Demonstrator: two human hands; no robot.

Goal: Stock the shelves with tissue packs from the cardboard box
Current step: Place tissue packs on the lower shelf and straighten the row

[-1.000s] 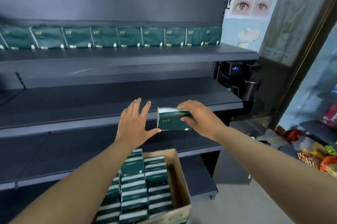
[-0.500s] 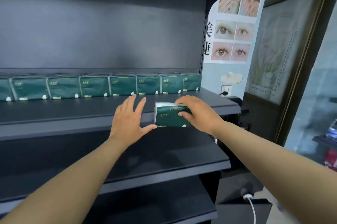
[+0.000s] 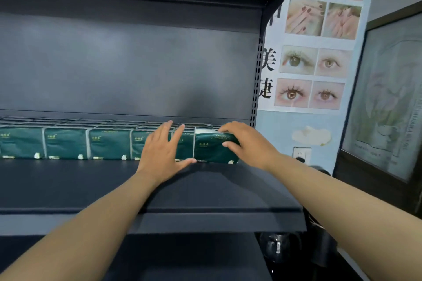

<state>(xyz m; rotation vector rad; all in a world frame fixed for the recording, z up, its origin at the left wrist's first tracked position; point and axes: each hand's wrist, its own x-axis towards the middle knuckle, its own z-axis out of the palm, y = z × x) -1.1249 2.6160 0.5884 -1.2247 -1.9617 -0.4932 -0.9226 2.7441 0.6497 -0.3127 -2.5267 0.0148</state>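
A dark green tissue pack (image 3: 211, 149) is held by my right hand (image 3: 245, 143), whose fingers curl over its top and right end. The pack sits low over the dark shelf board (image 3: 114, 184), at the right end of a row of green tissue packs (image 3: 68, 142) lined along the back. My left hand (image 3: 163, 152) is spread with straight fingers just left of the held pack, its thumb under the pack's lower left corner. The cardboard box is out of view.
The shelf's perforated right upright (image 3: 257, 88) stands close to the held pack. A poster with eye and hand photos (image 3: 317, 52) covers the wall to the right, beside a framed picture (image 3: 388, 97). A lower shelf (image 3: 182, 258) lies beneath.
Both hands rose from above the box up to the upper shelf, carrying the pack to the right end of the row. The view tilted up and the box left the frame.
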